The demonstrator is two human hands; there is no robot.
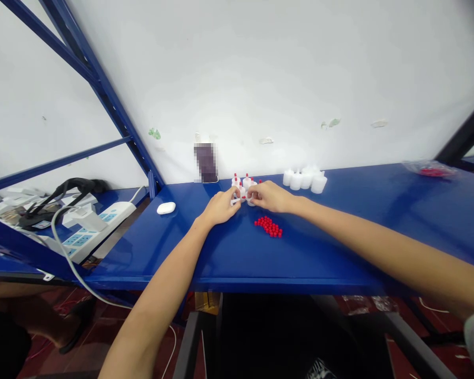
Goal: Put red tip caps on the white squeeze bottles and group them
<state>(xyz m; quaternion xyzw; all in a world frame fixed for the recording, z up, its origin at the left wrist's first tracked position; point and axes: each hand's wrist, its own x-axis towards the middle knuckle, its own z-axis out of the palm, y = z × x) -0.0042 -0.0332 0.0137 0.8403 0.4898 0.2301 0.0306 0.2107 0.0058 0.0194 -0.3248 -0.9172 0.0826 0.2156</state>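
Several small white bottles with red caps (247, 181) stand in a cluster on the blue table (221, 252). At the left of the cluster is my left hand (221, 206), its fingers pinched round a small white piece. My right hand (269, 196) is at the cluster's right side, fingers curled in at a white bottle there; what lies between its fingertips is too small to tell. A heap of loose red caps (269, 226) lies just in front of my right hand. More white bottles (305, 179), without red caps, stand together behind and to the right.
A phone (207, 162) leans on the wall behind the bottles. A white case (166, 208) lies at the left. Beyond the blue frame are a power strip (98, 231) and cables. A plastic bag (430, 170) with red items lies far right. A person's leg shows lower left.
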